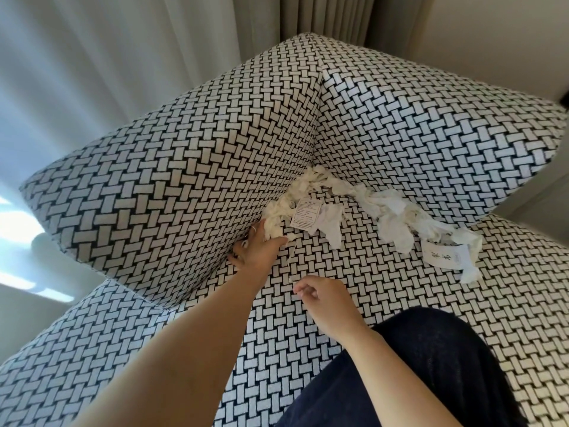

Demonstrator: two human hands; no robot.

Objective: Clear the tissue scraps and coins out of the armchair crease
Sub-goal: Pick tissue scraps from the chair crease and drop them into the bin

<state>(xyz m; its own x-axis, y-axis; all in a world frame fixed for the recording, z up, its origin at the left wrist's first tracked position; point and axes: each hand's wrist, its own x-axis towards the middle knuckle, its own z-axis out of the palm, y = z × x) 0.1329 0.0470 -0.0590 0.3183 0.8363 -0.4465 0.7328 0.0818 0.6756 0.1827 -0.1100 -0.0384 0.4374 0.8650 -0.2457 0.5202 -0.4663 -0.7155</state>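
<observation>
Dark trousers [431, 365]: your leg, lower right, resting on the seat of the armchair [308, 349], which is covered in a black-and-white woven pattern.

Right hand [326, 300]: hovers just above the seat, in front of your leg. Its fingers are curled inward with thumb and forefinger tips close together; you cannot tell whether they hold anything.

Left hand [258, 251]: reaches forward to the crease [295, 192] where the side cushion meets the seat. Thumb and forefinger pinch the near end of the tissue; the other fingers spread against the cushion wall.

Tissue scraps [391, 217]: one long, ragged white string packed into the crease. It forms a bent line. The first arm runs from your left hand up and away to the inner corner. The second, longer arm points from that corner down to the right, along the foot of the back cushion, ending well apart from both hands.

Printed tag [306, 215]: lies flat on the seat, just beside the first arm.

Label [443, 255]: white, near the far right end of the tissue.

Curtain [123, 57]: pale folds behind the chair.
</observation>
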